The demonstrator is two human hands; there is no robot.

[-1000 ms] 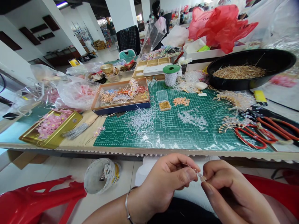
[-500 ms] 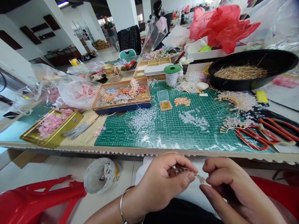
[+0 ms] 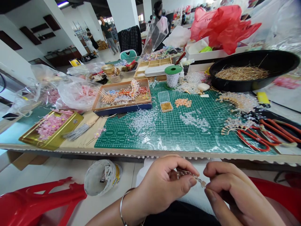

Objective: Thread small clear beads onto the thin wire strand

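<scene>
Watching the feed from my station, I have a red plastic stool (image 3: 35,197) on the floor at far left, with a gold tin (image 3: 67,131) of pink flowers on the table edge above it. A white tub (image 3: 102,177) lies tipped on the floor under the table. Next is the left hand (image 3: 162,188), held below the green cutting mat (image 3: 169,131), with thumb and forefinger pinched tight on a thin beaded wire (image 3: 188,173). The wire runs rightward over the lap, beneath the table's front edge, to the right hand (image 3: 235,194), whose thumb and forefinger close on its tip. Farther right, red-handled pliers (image 3: 258,138) rest on the mat.
</scene>
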